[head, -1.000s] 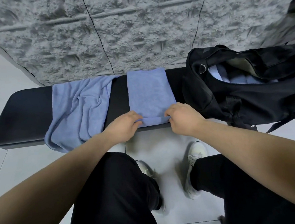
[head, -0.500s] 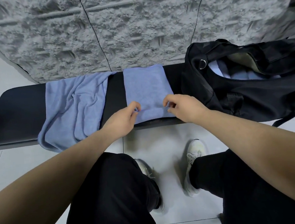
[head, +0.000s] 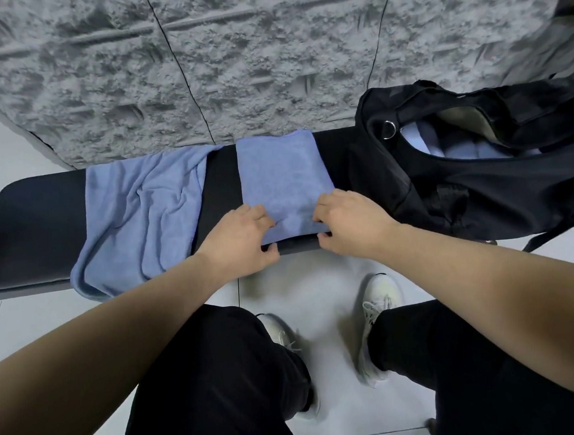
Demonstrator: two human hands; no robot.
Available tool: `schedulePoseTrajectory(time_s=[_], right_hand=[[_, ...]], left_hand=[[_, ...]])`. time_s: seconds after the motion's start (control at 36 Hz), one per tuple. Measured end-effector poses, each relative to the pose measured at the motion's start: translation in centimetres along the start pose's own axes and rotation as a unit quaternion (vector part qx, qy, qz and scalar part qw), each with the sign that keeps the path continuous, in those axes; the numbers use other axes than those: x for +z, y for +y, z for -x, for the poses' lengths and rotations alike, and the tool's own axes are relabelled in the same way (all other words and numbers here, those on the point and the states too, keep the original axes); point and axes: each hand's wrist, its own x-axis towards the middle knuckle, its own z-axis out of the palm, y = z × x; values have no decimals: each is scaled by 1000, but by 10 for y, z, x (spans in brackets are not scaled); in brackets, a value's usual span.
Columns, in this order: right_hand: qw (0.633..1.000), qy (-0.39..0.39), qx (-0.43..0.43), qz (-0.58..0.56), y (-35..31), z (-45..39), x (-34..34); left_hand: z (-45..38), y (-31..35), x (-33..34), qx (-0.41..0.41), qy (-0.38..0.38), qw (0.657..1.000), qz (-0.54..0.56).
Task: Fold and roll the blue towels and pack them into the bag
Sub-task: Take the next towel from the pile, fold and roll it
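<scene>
A folded blue towel (head: 284, 179) lies as a narrow strip across the black bench (head: 32, 230). Its near end is turned over into a small roll. My left hand (head: 243, 241) grips the roll's left end, fingers on top and thumb under the edge. My right hand (head: 351, 226) grips the right end the same way. A second blue towel (head: 141, 215) lies rumpled and unfolded to the left, hanging over the bench's front edge. The black bag (head: 482, 188) sits open on the bench at the right, with pale blue rolled towels (head: 458, 149) showing inside.
A rough grey stone wall (head: 232, 67) stands right behind the bench. Pale floor tiles (head: 319, 290) lie in front, where my legs in black trousers and white shoes (head: 376, 316) stand. A bag strap (head: 541, 242) hangs off the bench front at the right.
Both hands have worked the towel's near end over into a roll and moved slightly up the strip. The camera tilted a little; the other towel and bag stayed put.
</scene>
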Motion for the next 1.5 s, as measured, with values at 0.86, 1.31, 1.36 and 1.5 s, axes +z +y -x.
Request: schedulePoseTrajectory(time_s=[0.86,1.31,1.36,1.5], right_hand=[[988,-67,103,-90,-5,7,-8],[989,-2,104,-107,9,0,-2],[993,22,92,-76,10,-1,-3],[990,49,60,-117,9,-3,-4]], left_hand=[[-8,23,-3,-164,-81,980,74],[-13,13,12,-134,5,991,2],[-14,12,11,-130,17,991,5],[-13,9,6,-73,70,995,24]])
